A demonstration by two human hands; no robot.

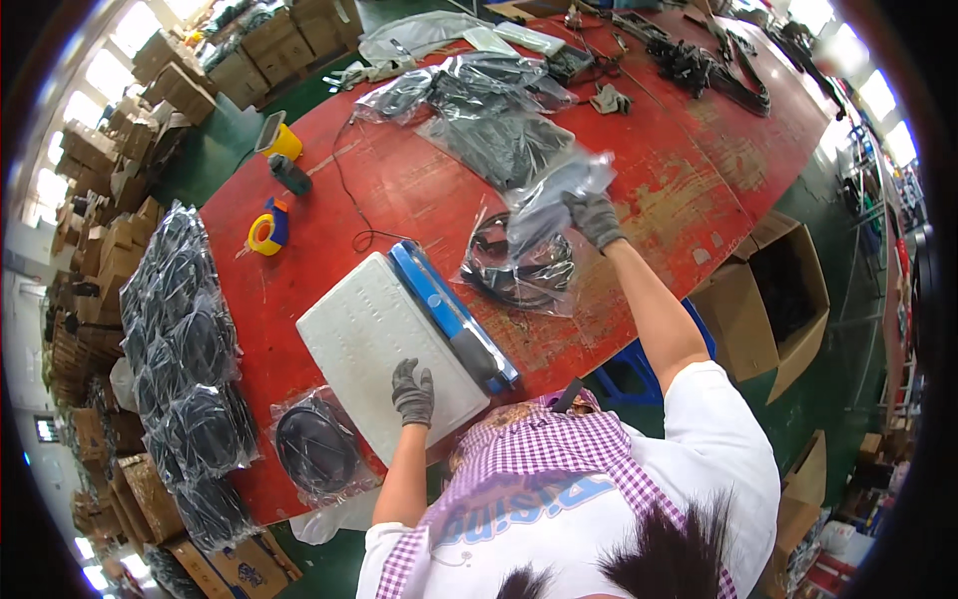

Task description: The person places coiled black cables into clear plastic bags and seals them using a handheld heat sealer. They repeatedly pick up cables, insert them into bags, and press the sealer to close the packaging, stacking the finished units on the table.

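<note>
My right hand (pixel 595 218), in a grey glove, grips a clear plastic bag (pixel 544 205) that looks slightly blurred. Beneath it lies a coiled black cable in clear plastic (pixel 519 265). My left hand (pixel 412 392), also gloved, rests with fingers apart on a white foam slab (pixel 369 334). Along the slab's right side stands a long blue bag sealer (pixel 449 314) with a black end. Near the slab's lower left corner lies another bagged black coil (pixel 316 446). A stack of flat clear bags (pixel 499 145) is beyond my right hand.
Many bagged black coils (pixel 195 369) cover the red table's (pixel 329 185) left edge. A tape dispenser (pixel 267 230), a dark bottle (pixel 289 174) and a yellow container (pixel 279 138) stand at the far left. An open carton (pixel 763 299) sits right of the table, beside a blue stool (pixel 634 374).
</note>
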